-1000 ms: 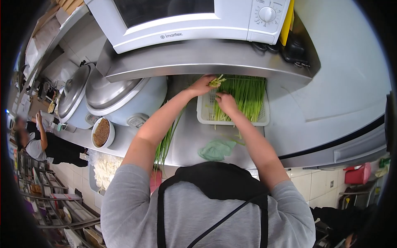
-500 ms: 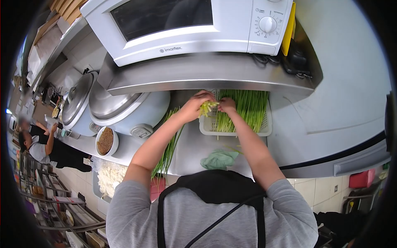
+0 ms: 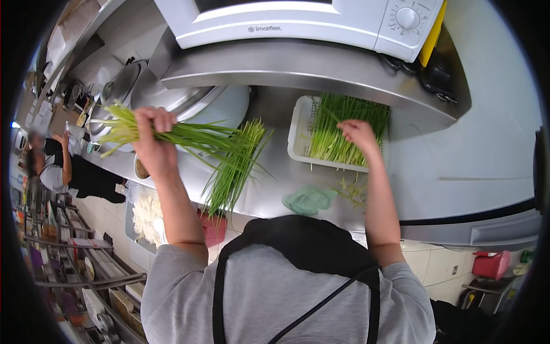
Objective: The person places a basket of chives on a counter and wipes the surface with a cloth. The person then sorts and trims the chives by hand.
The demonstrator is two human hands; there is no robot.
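Note:
My left hand (image 3: 153, 137) is closed around a bunch of garlic chives (image 3: 200, 137), raised over the counter at the left, pale stem ends pointing left and green leaves trailing right. Beneath those leaves a second pile of chives (image 3: 229, 183) lies on the steel counter. At the right, a white plastic basket (image 3: 300, 129) holds chives (image 3: 338, 143) laid side by side. Over the basket's right part is my right hand (image 3: 360, 135), its fingers drawn together; what they pinch, if anything, is too small to make out.
A microwave (image 3: 321, 28) stands on a steel shelf (image 3: 298, 63) above the basket. Large cookers (image 3: 229, 112) are at the back left. A crumpled green plastic bag (image 3: 309, 200) and loose trimmings (image 3: 352, 192) lie near the front edge. A person (image 3: 63, 166) stands far left.
My left hand has swung from beside the basket to the left, carrying the bunch of chives. My right hand has shifted right over the basket. The view has tilted down.

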